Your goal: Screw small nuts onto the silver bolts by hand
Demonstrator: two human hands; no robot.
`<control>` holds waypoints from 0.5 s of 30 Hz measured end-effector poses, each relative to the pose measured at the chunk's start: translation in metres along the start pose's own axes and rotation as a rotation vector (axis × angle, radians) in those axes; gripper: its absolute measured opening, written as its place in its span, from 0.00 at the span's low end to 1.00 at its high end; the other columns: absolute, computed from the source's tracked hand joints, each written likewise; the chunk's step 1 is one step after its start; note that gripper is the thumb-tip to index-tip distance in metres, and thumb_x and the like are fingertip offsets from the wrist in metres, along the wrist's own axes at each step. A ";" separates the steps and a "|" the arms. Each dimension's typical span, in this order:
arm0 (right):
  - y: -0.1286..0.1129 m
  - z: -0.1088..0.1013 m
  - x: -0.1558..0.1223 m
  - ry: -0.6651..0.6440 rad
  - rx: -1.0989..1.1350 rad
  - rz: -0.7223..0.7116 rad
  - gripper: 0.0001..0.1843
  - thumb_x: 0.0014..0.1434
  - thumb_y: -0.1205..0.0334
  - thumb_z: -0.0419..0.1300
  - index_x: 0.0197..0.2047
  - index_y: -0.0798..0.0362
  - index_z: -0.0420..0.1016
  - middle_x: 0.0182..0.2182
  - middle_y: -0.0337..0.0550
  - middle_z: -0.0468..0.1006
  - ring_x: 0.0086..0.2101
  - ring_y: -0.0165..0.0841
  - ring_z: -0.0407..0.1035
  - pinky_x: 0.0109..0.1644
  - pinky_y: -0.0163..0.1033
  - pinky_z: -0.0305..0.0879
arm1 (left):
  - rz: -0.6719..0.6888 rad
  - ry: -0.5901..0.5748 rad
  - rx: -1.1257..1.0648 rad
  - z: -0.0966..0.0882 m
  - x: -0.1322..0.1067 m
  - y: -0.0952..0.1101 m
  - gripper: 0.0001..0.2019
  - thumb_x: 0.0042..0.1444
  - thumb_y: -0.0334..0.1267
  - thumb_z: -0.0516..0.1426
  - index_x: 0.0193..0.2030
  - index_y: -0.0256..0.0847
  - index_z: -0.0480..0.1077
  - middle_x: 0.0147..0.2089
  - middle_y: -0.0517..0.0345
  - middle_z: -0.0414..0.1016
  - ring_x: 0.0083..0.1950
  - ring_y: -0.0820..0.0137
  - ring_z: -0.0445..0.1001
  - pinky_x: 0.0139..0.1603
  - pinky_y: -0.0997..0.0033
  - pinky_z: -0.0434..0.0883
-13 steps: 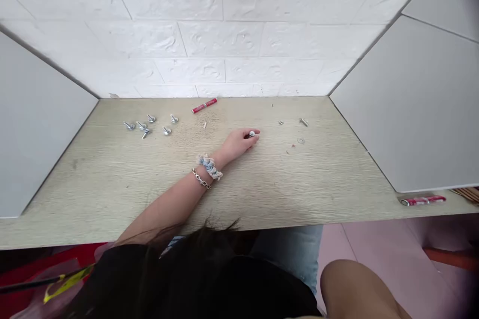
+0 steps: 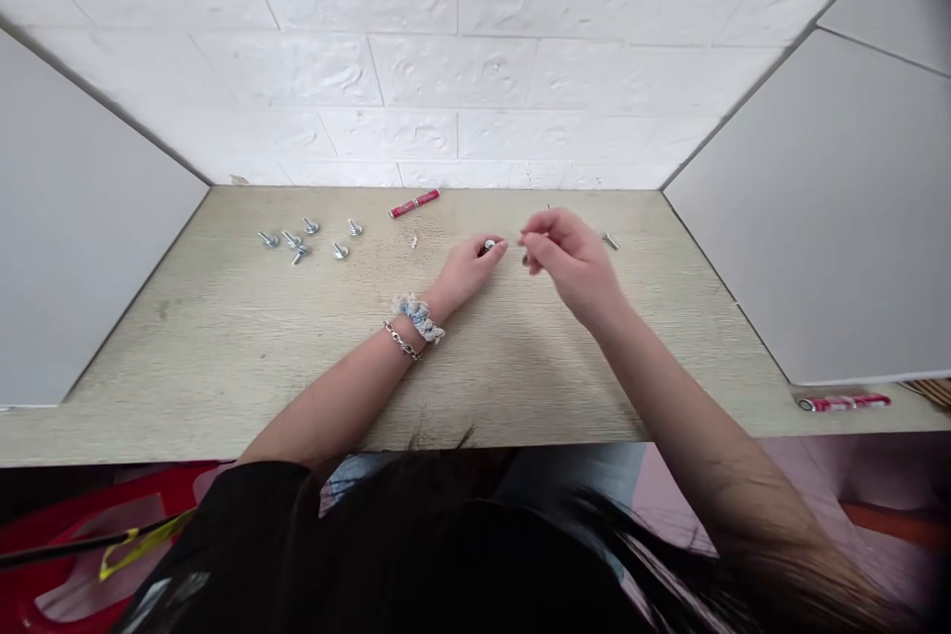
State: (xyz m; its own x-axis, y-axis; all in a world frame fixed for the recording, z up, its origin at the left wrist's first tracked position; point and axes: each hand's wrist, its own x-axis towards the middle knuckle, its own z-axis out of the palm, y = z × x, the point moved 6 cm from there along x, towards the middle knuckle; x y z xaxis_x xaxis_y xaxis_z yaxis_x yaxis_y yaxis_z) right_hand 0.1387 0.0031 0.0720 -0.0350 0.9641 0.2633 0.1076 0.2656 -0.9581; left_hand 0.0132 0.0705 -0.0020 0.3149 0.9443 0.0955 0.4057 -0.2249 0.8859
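Observation:
My left hand (image 2: 467, 269) rests on the table with its fingers curled around a bolt (image 2: 488, 247). Only the bolt's round, shiny metal end shows; the palm hides the rest. My right hand (image 2: 569, 263) hovers just to the right of it, thumb and forefinger pinched together, fingertips a short way from the bolt. Whatever lies in that pinch is too small and blurred to name. Behind my right hand a loose bolt (image 2: 610, 242) lies on the table. To the left, several bolts with washers on them (image 2: 292, 241) lie in a loose group.
A red tube (image 2: 414, 204) lies near the white brick wall (image 2: 416, 69). Another red tube (image 2: 845, 403) is at the table's right front edge. Grey panels (image 2: 824, 208) flank the table (image 2: 475, 386) on both sides. A small white scrap (image 2: 414, 242) lies mid-table.
My right hand has come up over the table, beside my left, and now covers the spot where a nut and washer lay. My left hand still holds the bolt. The view has shifted slightly.

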 end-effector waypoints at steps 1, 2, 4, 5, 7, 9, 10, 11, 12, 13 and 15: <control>0.022 -0.003 0.015 0.071 -0.101 -0.027 0.09 0.56 0.54 0.60 0.38 0.49 0.73 0.36 0.40 0.75 0.30 0.28 0.66 0.35 0.38 0.67 | 0.007 -0.002 0.014 0.001 0.000 0.001 0.17 0.64 0.44 0.51 0.46 0.35 0.76 0.40 0.55 0.78 0.40 0.70 0.71 0.45 0.70 0.65; 0.042 -0.003 0.026 0.101 -0.185 -0.059 0.09 0.57 0.56 0.59 0.39 0.50 0.74 0.39 0.42 0.76 0.32 0.29 0.67 0.37 0.39 0.68 | 0.009 -0.001 0.030 0.001 0.001 0.001 0.16 0.63 0.43 0.52 0.46 0.36 0.76 0.39 0.56 0.78 0.39 0.70 0.71 0.44 0.70 0.65; 0.071 0.006 0.036 0.068 -0.306 -0.144 0.09 0.58 0.62 0.56 0.39 0.51 0.76 0.40 0.45 0.77 0.37 0.33 0.70 0.41 0.41 0.70 | 0.000 0.002 0.079 0.002 0.001 0.000 0.14 0.62 0.40 0.52 0.45 0.35 0.76 0.38 0.56 0.77 0.38 0.70 0.70 0.43 0.71 0.65; 0.080 0.010 0.036 0.064 -0.340 -0.189 0.10 0.59 0.63 0.54 0.39 0.51 0.77 0.39 0.46 0.77 0.39 0.34 0.71 0.44 0.42 0.70 | -0.007 0.003 0.108 0.001 0.001 0.000 0.13 0.62 0.38 0.52 0.43 0.35 0.75 0.38 0.56 0.77 0.38 0.71 0.70 0.43 0.70 0.65; 0.088 0.016 0.033 0.064 -0.397 -0.252 0.11 0.60 0.65 0.52 0.38 0.51 0.77 0.38 0.46 0.77 0.41 0.35 0.71 0.47 0.44 0.71 | -0.010 -0.011 0.150 0.002 0.002 -0.001 0.12 0.60 0.36 0.52 0.41 0.34 0.75 0.38 0.55 0.77 0.37 0.70 0.69 0.42 0.70 0.64; 0.089 0.018 0.029 0.060 -0.426 -0.270 0.12 0.60 0.65 0.52 0.41 0.51 0.77 0.39 0.46 0.78 0.40 0.35 0.72 0.46 0.43 0.72 | 0.008 -0.034 0.157 0.002 0.002 0.000 0.12 0.59 0.35 0.52 0.41 0.34 0.76 0.38 0.55 0.78 0.38 0.70 0.70 0.42 0.70 0.65; 0.088 0.019 0.027 0.054 -0.434 -0.275 0.13 0.61 0.65 0.52 0.44 0.51 0.76 0.40 0.46 0.78 0.39 0.35 0.72 0.45 0.43 0.72 | 0.018 -0.044 0.158 0.002 0.002 0.000 0.12 0.59 0.35 0.52 0.42 0.34 0.76 0.38 0.55 0.78 0.38 0.70 0.70 0.42 0.70 0.65; 0.087 0.019 0.027 0.050 -0.440 -0.285 0.14 0.61 0.65 0.52 0.46 0.51 0.76 0.42 0.47 0.78 0.40 0.35 0.72 0.45 0.43 0.72 | 0.025 -0.049 0.164 0.003 0.002 0.000 0.13 0.59 0.35 0.51 0.42 0.34 0.76 0.38 0.55 0.78 0.38 0.69 0.70 0.42 0.70 0.65; 0.086 0.018 0.026 0.046 -0.446 -0.301 0.15 0.62 0.65 0.52 0.48 0.51 0.76 0.43 0.47 0.78 0.41 0.35 0.72 0.47 0.43 0.72 | 0.028 -0.052 0.179 0.003 0.003 0.000 0.13 0.59 0.35 0.51 0.42 0.34 0.76 0.37 0.55 0.78 0.37 0.69 0.70 0.42 0.70 0.65; 0.085 0.018 0.026 0.040 -0.453 -0.322 0.15 0.62 0.65 0.51 0.48 0.51 0.76 0.44 0.47 0.77 0.43 0.35 0.72 0.48 0.44 0.72 | 0.028 -0.051 0.198 0.003 0.003 0.000 0.12 0.58 0.34 0.52 0.41 0.34 0.76 0.36 0.55 0.78 0.37 0.69 0.70 0.43 0.69 0.66; 0.084 0.018 0.025 0.006 -0.471 -0.367 0.15 0.63 0.64 0.51 0.47 0.50 0.77 0.45 0.47 0.77 0.45 0.36 0.72 0.52 0.45 0.71 | 0.025 -0.051 0.234 0.004 0.003 0.000 0.12 0.57 0.32 0.52 0.40 0.33 0.76 0.36 0.54 0.78 0.37 0.68 0.70 0.43 0.69 0.66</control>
State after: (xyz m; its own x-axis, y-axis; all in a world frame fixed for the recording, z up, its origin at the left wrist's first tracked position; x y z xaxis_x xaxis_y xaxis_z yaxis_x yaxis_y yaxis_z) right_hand 0.1291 0.0490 -0.0036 -0.1472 0.8087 0.5695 0.5184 0.5534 -0.6519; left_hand 0.0174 0.0729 -0.0032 0.3680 0.9257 0.0877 0.5832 -0.3032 0.7536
